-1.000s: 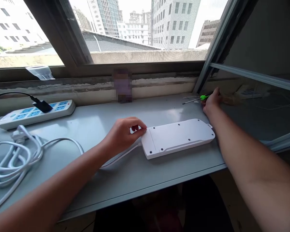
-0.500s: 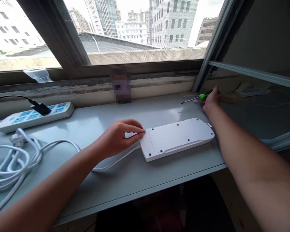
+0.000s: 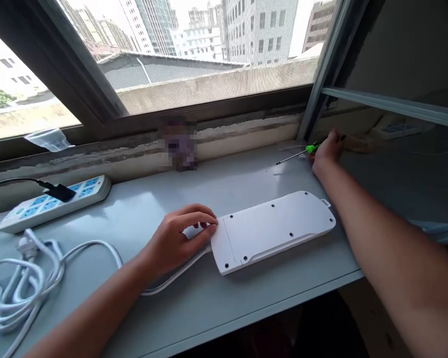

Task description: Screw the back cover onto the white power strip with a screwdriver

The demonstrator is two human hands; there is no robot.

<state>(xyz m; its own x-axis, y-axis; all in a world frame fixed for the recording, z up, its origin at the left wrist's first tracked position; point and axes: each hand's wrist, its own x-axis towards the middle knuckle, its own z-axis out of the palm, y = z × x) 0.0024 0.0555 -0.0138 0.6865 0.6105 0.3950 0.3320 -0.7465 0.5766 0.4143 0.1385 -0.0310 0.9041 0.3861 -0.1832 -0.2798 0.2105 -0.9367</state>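
A white power strip [image 3: 272, 228] lies face down on the table, its underside showing several dark screw points and a small loop at the right end. My left hand [image 3: 182, 236] pinches its left end between thumb and fingers, near where the white cord [image 3: 179, 273] comes out. Out at the back right, my right hand [image 3: 326, 149] is closed around a screwdriver [image 3: 293, 157]. The screwdriver's bright green collar and thin metal shaft show, the tip pointing left, away from the strip. Most of its handle is hidden in my fist.
Another power strip [image 3: 56, 201] with blue sockets and a black plug [image 3: 61, 191] stands at the back left. A coiled white cable [image 3: 26, 283] lies in front of it. A clear plastic cup [image 3: 50, 139] rests on the window ledge. A glass panel frame [image 3: 392, 107] borders the right side.
The view has tilted and shifted slightly, so the table things appear lower. My left hand stays at the strip's end, and my right hand still holds the screwdriver at the back right.
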